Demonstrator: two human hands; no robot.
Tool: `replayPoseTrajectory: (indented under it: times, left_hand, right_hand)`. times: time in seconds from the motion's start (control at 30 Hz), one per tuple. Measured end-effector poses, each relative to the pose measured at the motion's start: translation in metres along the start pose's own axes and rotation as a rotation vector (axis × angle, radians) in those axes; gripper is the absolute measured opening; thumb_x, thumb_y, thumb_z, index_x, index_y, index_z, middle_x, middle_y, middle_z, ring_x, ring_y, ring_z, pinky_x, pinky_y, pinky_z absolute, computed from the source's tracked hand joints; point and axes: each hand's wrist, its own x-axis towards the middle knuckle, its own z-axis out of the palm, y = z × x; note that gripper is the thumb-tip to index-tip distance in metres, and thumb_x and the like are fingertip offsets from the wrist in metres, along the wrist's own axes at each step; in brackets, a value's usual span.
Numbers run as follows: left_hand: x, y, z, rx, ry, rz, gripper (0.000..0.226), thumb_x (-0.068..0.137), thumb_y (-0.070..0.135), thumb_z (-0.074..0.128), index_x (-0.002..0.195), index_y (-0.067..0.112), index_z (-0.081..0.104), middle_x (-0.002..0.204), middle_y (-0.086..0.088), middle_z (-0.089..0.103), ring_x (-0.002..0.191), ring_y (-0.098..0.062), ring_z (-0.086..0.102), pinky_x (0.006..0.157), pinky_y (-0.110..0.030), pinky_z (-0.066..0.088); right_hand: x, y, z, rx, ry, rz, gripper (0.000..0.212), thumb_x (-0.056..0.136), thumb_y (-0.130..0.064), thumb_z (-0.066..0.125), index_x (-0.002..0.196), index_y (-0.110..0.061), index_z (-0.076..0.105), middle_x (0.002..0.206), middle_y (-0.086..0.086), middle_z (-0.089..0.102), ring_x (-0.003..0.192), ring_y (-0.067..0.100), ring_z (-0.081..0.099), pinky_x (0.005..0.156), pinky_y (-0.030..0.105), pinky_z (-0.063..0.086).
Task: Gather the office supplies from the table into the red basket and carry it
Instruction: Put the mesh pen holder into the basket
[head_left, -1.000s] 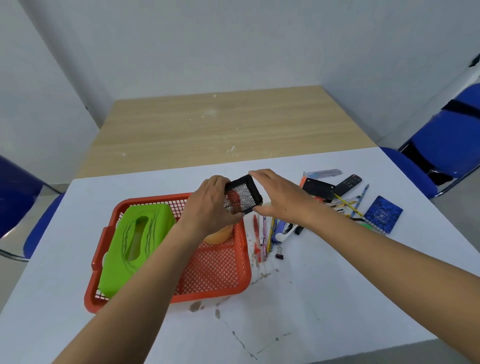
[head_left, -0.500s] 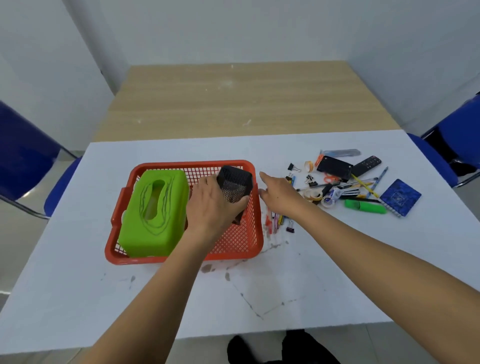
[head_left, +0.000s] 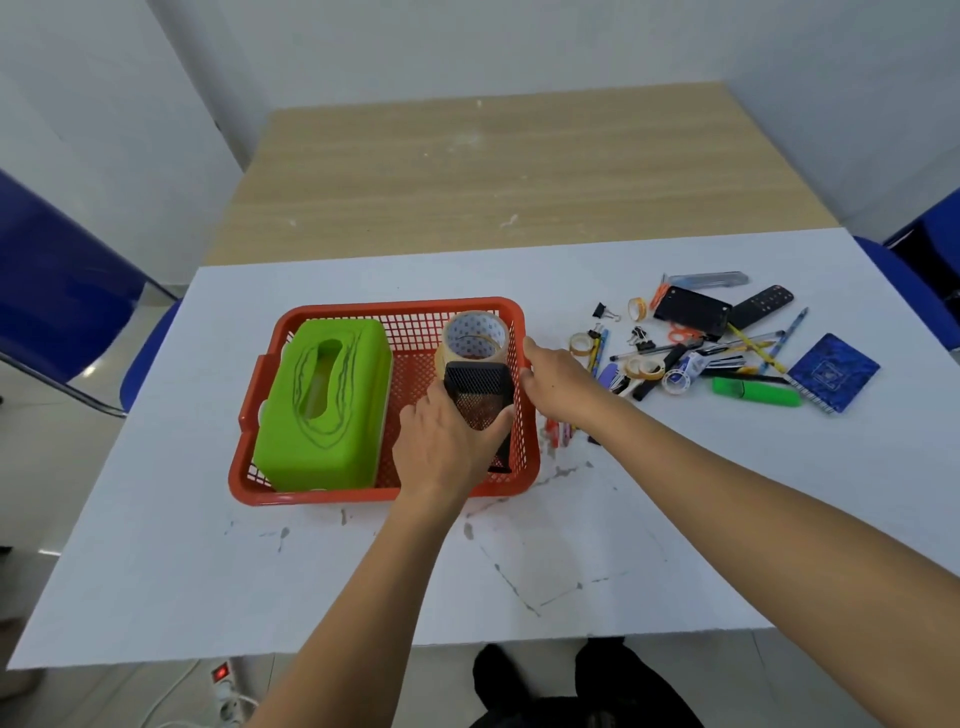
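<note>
The red basket (head_left: 322, 496) sits on the white table. Inside it lie a green tissue box (head_left: 324, 405) on the left and a big tape roll (head_left: 475, 338) at the far right. My left hand (head_left: 441, 447) grips a black mesh pen holder (head_left: 480, 389) and holds it upright in the basket's right half, just in front of the tape roll. My right hand (head_left: 558, 382) hovers with relaxed fingers beside the basket's right rim; whether it touches the rim I cannot tell. Loose supplies lie to its right: pens (head_left: 748, 343), small tape rolls (head_left: 644, 368), a green highlighter (head_left: 756, 391), a blue notebook (head_left: 831, 371).
A black phone (head_left: 691, 310), a remote (head_left: 763, 305), binder clips (head_left: 605, 312) and a utility knife (head_left: 709, 279) lie at the far right. Behind the white table (head_left: 208, 571) stands a wooden table (head_left: 493, 166). Blue chairs (head_left: 57, 291) flank both sides. A power strip (head_left: 226, 691) lies on the floor.
My left hand has lowered the mesh pen holder into the basket's right half. My right hand let go of it and now hovers beside the basket's right rim.
</note>
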Motion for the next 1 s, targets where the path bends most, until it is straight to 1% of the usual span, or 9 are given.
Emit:
replayPoseTrajectory:
  times: [0.2, 0.37, 0.47, 0.57, 0.63, 0.73, 0.8, 0.9, 1.0]
  left_hand:
    - [0.006, -0.001, 0.013, 0.094, -0.093, -0.053, 0.079, 0.073, 0.074, 0.054, 0.121, 0.012, 0.043, 0.118, -0.007, 0.058, 0.114, -0.027, 0.050, 0.085, -0.040, 0.048]
    - [0.013, 0.003, 0.022, 0.118, -0.172, -0.084, 0.080, 0.074, 0.072, 0.056, 0.122, 0.010, 0.040, 0.121, -0.009, 0.056, 0.110, -0.030, 0.058, 0.084, -0.040, 0.049]
    - [0.012, 0.007, 0.029, 0.076, -0.206, -0.120, 0.081, 0.074, 0.069, 0.059, 0.124, 0.009, 0.037, 0.123, -0.011, 0.054, 0.110, -0.032, 0.058, 0.085, -0.040, 0.049]
    - [0.012, 0.007, 0.036, 0.053, -0.215, -0.138, 0.081, 0.074, 0.068, 0.060, 0.124, 0.008, 0.037, 0.122, -0.012, 0.055, 0.109, -0.032, 0.059, 0.085, -0.041, 0.050]
    - [0.013, 0.005, 0.038, 0.042, -0.221, -0.139, 0.081, 0.075, 0.068, 0.058, 0.125, 0.008, 0.037, 0.121, -0.011, 0.056, 0.108, -0.032, 0.060, 0.084, -0.041, 0.051]
    - [0.014, 0.002, 0.041, 0.026, -0.240, -0.111, 0.080, 0.078, 0.069, 0.053, 0.128, 0.008, 0.036, 0.122, -0.011, 0.056, 0.109, -0.031, 0.059, 0.086, -0.042, 0.052]
    - [0.016, -0.003, 0.041, -0.012, -0.278, -0.087, 0.076, 0.083, 0.066, 0.048, 0.131, 0.009, 0.035, 0.125, -0.011, 0.056, 0.111, -0.031, 0.058, 0.089, -0.043, 0.051]
    - [0.023, -0.011, 0.039, -0.082, -0.363, -0.087, 0.068, 0.088, 0.059, 0.047, 0.133, 0.009, 0.036, 0.127, -0.012, 0.055, 0.113, -0.031, 0.057, 0.089, -0.041, 0.051]
    - [0.029, -0.015, 0.038, -0.088, -0.407, -0.069, 0.067, 0.087, 0.059, 0.049, 0.132, 0.010, 0.039, 0.124, -0.011, 0.057, 0.110, -0.029, 0.058, 0.086, -0.041, 0.053]
  right_hand:
    - [0.000, 0.002, -0.001, 0.002, -0.007, -0.012, 0.050, 0.102, -0.023, 0.033, 0.148, -0.008, 0.022, 0.105, 0.021, 0.061, 0.090, 0.034, 0.061, 0.065, 0.035, 0.044]
    - [0.000, 0.002, -0.002, 0.006, -0.023, -0.011, 0.049, 0.102, -0.024, 0.033, 0.147, -0.007, 0.022, 0.105, 0.022, 0.060, 0.089, 0.033, 0.060, 0.066, 0.035, 0.044]
    - [-0.002, 0.002, -0.003, 0.008, -0.024, -0.012, 0.050, 0.102, -0.023, 0.032, 0.149, -0.008, 0.021, 0.107, 0.021, 0.060, 0.090, 0.032, 0.060, 0.067, 0.034, 0.044]
    - [-0.003, 0.001, -0.003, 0.015, -0.026, -0.017, 0.047, 0.103, -0.022, 0.033, 0.146, -0.006, 0.024, 0.101, 0.017, 0.060, 0.080, 0.024, 0.055, 0.064, 0.033, 0.042]
    - [-0.004, 0.000, -0.003, 0.013, -0.022, -0.020, 0.046, 0.103, -0.021, 0.033, 0.145, -0.006, 0.025, 0.099, 0.016, 0.060, 0.078, 0.022, 0.054, 0.064, 0.033, 0.043]
    - [-0.003, 0.000, -0.003, 0.010, -0.021, -0.018, 0.048, 0.103, -0.022, 0.033, 0.147, -0.006, 0.022, 0.102, 0.017, 0.061, 0.077, 0.021, 0.054, 0.063, 0.032, 0.043]
    - [-0.004, 0.000, -0.002, 0.012, -0.017, -0.016, 0.049, 0.103, -0.022, 0.033, 0.148, -0.007, 0.021, 0.104, 0.018, 0.061, 0.078, 0.023, 0.055, 0.063, 0.032, 0.041]
    - [-0.004, 0.000, -0.001, 0.000, -0.003, -0.019, 0.049, 0.102, -0.022, 0.032, 0.147, -0.006, 0.022, 0.107, 0.021, 0.061, 0.089, 0.030, 0.060, 0.064, 0.032, 0.040]
    - [-0.005, -0.001, -0.002, -0.015, 0.003, -0.028, 0.046, 0.102, -0.022, 0.032, 0.145, -0.005, 0.025, 0.105, 0.020, 0.061, 0.084, 0.029, 0.059, 0.062, 0.033, 0.040]
